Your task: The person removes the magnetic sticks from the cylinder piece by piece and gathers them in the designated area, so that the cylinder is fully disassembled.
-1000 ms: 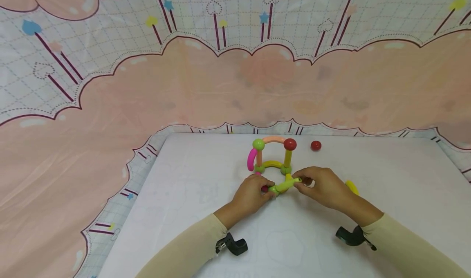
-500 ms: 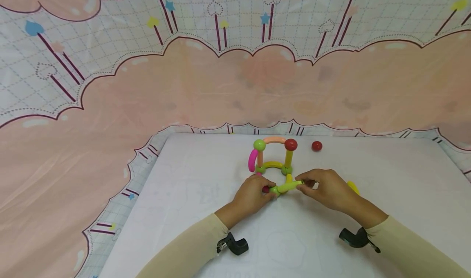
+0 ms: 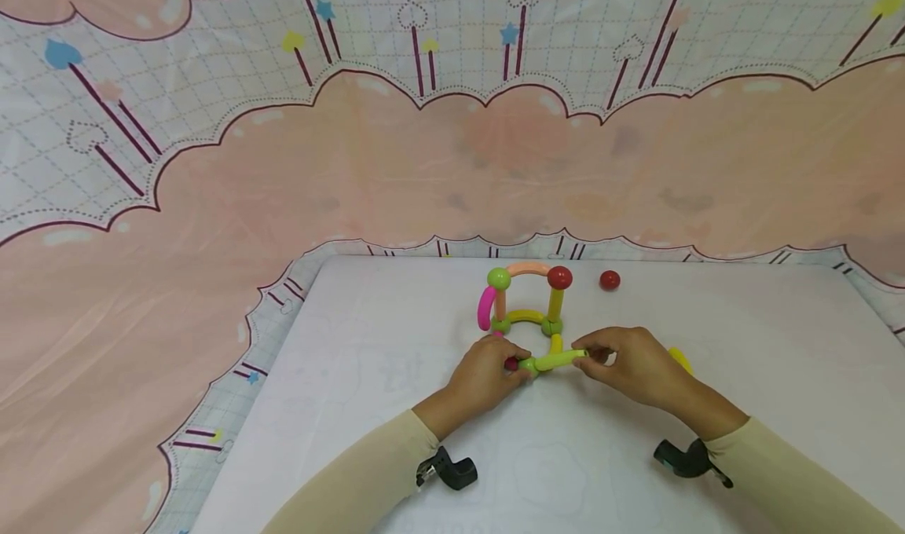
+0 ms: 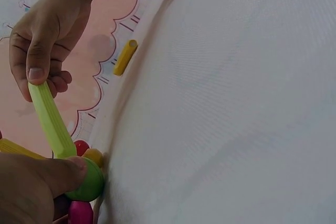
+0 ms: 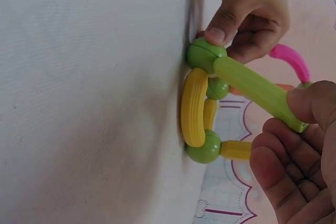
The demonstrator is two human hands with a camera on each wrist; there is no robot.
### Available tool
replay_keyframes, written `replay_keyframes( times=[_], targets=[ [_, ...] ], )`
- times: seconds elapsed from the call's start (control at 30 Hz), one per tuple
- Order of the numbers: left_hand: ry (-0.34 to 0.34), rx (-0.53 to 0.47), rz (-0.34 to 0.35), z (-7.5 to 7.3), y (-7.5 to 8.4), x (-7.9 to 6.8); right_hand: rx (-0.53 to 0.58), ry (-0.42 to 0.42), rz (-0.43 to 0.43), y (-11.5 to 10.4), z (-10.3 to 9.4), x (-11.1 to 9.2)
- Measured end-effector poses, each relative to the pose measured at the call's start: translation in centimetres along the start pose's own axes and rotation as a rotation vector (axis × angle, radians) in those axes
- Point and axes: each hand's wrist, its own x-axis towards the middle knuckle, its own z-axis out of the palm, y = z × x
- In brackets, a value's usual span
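A small toy structure of balls and rods stands on the white table (image 3: 396, 314). At its near corner my left hand (image 3: 482, 378) grips a green ball (image 5: 202, 55) between thumb and fingers. A light green rod (image 5: 257, 92) touches that ball at one end. My right hand (image 3: 634, 367) pinches the rod's other end between thumb and fingertips. A curved yellow rod (image 5: 193, 108) links the gripped ball to another green ball (image 5: 203, 147). Behind my hands rise uprights topped by a light green ball (image 3: 498, 278) and a red ball (image 3: 559, 277), joined by an orange arch (image 3: 527, 268).
A loose red ball (image 3: 610, 280) lies right of the structure, near the table's far edge. Partly behind my right wrist is a loose yellow rod (image 3: 680, 359). A curved pink rod (image 3: 485, 308) sticks out on the structure's left side. Patterned cloth (image 3: 452, 165) hangs behind.
My right hand has shifted slightly right and toward me, and the light green rod has swung to a flatter angle with it. My left hand keeps its grip on the green ball.
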Motion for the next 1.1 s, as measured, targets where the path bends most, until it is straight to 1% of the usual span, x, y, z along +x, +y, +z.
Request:
replay_keyframes(
  times=[0.3,0.37,0.47,0.53,0.7,0.9,0.97,1.1],
  targets=[
    [0.003,-0.006,0.004,0.0,0.1,0.1,0.011,0.006,0.011,0.3,0.0,-0.2],
    [0.001,-0.002,0.005,0.0,0.1,0.0,0.003,0.032,0.023,0.5,-0.3,-0.3],
    [0.004,0.000,0.004,-0.1,0.1,0.0,-0.004,0.094,0.051,0.9,-1.1,-0.5],
    [0.008,-0.001,0.003,-0.2,0.0,0.0,-0.012,0.114,0.071,1.1,-1.8,-0.7],
    [0.006,-0.017,-0.010,-0.4,0.0,-0.1,-0.022,0.076,0.055,1.9,-2.5,-1.2],
    [-0.007,-0.028,-0.014,-0.3,0.0,-0.1,-0.010,0.110,0.013,2.9,-2.6,-2.1],
    [-0.008,-0.026,-0.015,-0.2,0.0,0.0,-0.012,0.110,0.016,3.2,-2.8,-2.3],
    [-0.011,-0.018,-0.018,-0.1,0.1,-0.1,-0.014,0.086,0.059,3.7,-3.3,-2.8]
  ],
)
